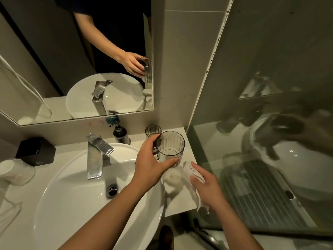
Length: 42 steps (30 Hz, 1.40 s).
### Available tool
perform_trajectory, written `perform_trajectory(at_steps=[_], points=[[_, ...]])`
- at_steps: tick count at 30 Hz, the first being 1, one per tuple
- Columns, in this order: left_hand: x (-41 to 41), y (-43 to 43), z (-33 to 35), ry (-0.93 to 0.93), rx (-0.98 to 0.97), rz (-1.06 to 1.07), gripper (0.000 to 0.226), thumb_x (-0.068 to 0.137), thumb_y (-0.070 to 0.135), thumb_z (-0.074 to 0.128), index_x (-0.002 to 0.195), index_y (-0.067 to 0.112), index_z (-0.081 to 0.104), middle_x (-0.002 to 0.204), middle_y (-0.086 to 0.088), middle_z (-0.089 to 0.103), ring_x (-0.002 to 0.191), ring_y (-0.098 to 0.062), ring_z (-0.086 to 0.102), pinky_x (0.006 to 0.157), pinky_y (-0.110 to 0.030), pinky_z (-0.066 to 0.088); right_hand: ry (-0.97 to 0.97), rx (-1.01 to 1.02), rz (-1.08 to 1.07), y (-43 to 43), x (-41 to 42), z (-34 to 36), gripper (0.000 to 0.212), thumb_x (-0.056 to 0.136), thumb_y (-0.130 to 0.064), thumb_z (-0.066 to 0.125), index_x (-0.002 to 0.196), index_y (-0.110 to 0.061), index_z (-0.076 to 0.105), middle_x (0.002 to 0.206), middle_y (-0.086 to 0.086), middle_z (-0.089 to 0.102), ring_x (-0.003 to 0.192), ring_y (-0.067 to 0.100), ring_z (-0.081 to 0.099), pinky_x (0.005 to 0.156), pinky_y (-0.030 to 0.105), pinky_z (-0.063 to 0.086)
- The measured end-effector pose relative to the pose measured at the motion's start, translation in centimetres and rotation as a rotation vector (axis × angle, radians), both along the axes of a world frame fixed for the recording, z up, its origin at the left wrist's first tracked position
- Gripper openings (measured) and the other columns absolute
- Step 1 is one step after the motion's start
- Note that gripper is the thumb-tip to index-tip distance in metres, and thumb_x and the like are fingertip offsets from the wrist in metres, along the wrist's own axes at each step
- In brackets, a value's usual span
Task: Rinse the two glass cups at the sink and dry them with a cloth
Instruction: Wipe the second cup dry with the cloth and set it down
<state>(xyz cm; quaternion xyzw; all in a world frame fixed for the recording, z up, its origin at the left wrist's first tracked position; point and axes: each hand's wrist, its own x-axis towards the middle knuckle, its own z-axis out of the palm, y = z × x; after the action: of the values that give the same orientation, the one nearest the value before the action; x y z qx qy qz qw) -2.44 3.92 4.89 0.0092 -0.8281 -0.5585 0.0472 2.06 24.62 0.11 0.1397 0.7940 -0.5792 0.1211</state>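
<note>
2 arms forward: left hand (149, 166) fingers (170, 162) curled round glass cup (171, 147); right hand (207, 185) fingers (196, 169) gripping white cloth (188, 170).

Dim, yellow-green cast. Soft shadows in sink (63, 213) fall toward near edge. Glare on faucet (94, 159). Frame edges bowed; glass partition (270, 69) reflections smeared.

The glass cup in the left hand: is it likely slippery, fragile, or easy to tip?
The glass cup is probably rigid and breakable, being clear ribbed glass. If wet, it may slip, though the left hand grips its sides. Taller than wide, it might tip.
</note>
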Motion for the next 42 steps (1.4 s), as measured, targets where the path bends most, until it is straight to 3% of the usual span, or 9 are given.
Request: perform_trajectory(at_steps=[5, 10, 13, 17, 23, 27, 30, 35, 42], points=[[-0.3, 0.4, -1.9, -0.033, -0.008, 0.048, 0.089, 0.065, 0.031, 0.097, 0.140, 0.033, 0.049, 0.131, 0.009, 0.060, 0.119, -0.009, 0.058, 0.101, -0.025, 0.049, 0.070, 0.567, 0.192, 0.1, -1.7, -8.7, 0.056, 0.102, -0.012, 0.059, 0.153, -0.031, 0.044, 0.166, -0.008, 0.028, 0.152, 0.018, 0.031, 0.119, 0.025, 0.029], [-1.0, 0.8, -2.9, -0.033, -0.013, 0.077, 0.087, 0.064, 0.030, 0.097, 0.136, 0.040, 0.048, 0.129, 0.013, 0.059, 0.119, -0.006, 0.058, 0.098, -0.020, 0.047, -0.068, 0.648, 0.521, -0.8, -1.8, -12.3, 0.068, 0.103, -0.034, 0.053, 0.161, -0.036, 0.017, 0.159, -0.025, -0.009, 0.157, 0.014, -0.009, 0.127, 0.044, 0.021], [-1.5, 0.9, -3.3, -0.036, -0.023, 0.099, 0.086, 0.065, 0.031, 0.096, 0.137, 0.037, 0.049, 0.130, 0.011, 0.059, 0.119, -0.007, 0.058, 0.098, -0.018, 0.047, 0.006, 0.507, 0.325, -1.3, -2.2, -9.5, 0.052, 0.102, -0.038, 0.054, 0.151, -0.042, 0.040, 0.157, -0.028, 0.017, 0.156, 0.008, 0.009, 0.124, 0.043, 0.023], [-2.1, 1.3, -3.5, -0.047, -0.023, 0.131, 0.088, 0.064, 0.040, 0.093, 0.140, 0.029, 0.051, 0.132, 0.009, 0.059, 0.122, -0.009, 0.057, 0.104, -0.030, 0.050, 0.224, 0.132, -0.122, -2.1, -3.1, -2.0, 0.033, 0.105, -0.017, 0.053, 0.134, -0.030, 0.063, 0.135, -0.015, 0.060, 0.123, -0.001, 0.058, 0.095, 0.014, 0.050], [-2.7, 2.4, -2.1, -0.097, 0.070, 0.103, 0.082, 0.067, 0.046, 0.088, 0.138, 0.029, 0.050, 0.132, 0.010, 0.061, 0.120, -0.005, 0.059, 0.098, -0.019, 0.049, 0.245, -0.005, 0.091, -3.7, -4.4, 1.4, 0.070, 0.097, -0.012, 0.061, 0.154, -0.043, 0.036, 0.149, -0.039, 0.039, 0.138, -0.003, 0.044, 0.113, 0.027, 0.041], [-3.3, 1.8, -0.8, -0.172, 0.191, 0.002, 0.042, 0.083, 0.038, 0.067, 0.123, 0.040, 0.053, 0.122, 0.019, 0.065, 0.116, 0.000, 0.061, 0.095, -0.019, 0.052, 0.145, -0.163, 0.096, -2.9, -6.1, 1.8, 0.083, 0.090, -0.004, 0.073, 0.141, -0.058, 0.035, 0.122, -0.056, 0.049, 0.116, -0.013, 0.054, 0.092, 0.011, 0.050], [-4.3, 0.8, -0.6, -0.221, 0.292, -0.051, 0.049, 0.080, 0.023, 0.050, 0.127, 0.028, 0.063, 0.122, 0.009, 0.070, 0.116, -0.002, 0.063, 0.105, -0.033, 0.051, 0.172, -0.220, 0.133, -2.1, -7.7, 2.2, 0.075, 0.085, -0.009, 0.082, 0.136, -0.051, 0.045, 0.119, -0.047, 0.060, 0.112, -0.019, 0.058, 0.092, 0.006, 0.045], [-5.2, 0.2, -0.3, -0.263, 0.239, -0.162, 0.062, 0.075, 0.020, 0.043, 0.132, 0.028, 0.064, 0.130, 0.004, 0.068, 0.121, -0.008, 0.062, 0.095, -0.026, 0.050, 0.184, -0.121, 0.032, -2.5, -9.9, 2.4, 0.088, 0.063, -0.050, 0.094, 0.139, -0.036, 0.052, 0.143, -0.009, 0.046, 0.130, 0.009, 0.056, 0.110, 0.035, 0.047], [-6.7, 0.3, -0.9, -0.206, 0.084, -0.240, 0.056, 0.081, 0.010, 0.046, 0.129, 0.031, 0.064, 0.126, 0.008, 0.070, 0.118, 0.001, 0.063, 0.109, -0.028, 0.049, 0.213, 0.090, -0.046, -1.8, -12.9, 2.6, 0.071, 0.066, -0.040, 0.094, 0.126, -0.022, 0.060, 0.123, -0.007, 0.048, 0.105, 0.009, 0.064, 0.099, 0.040, 0.056]])
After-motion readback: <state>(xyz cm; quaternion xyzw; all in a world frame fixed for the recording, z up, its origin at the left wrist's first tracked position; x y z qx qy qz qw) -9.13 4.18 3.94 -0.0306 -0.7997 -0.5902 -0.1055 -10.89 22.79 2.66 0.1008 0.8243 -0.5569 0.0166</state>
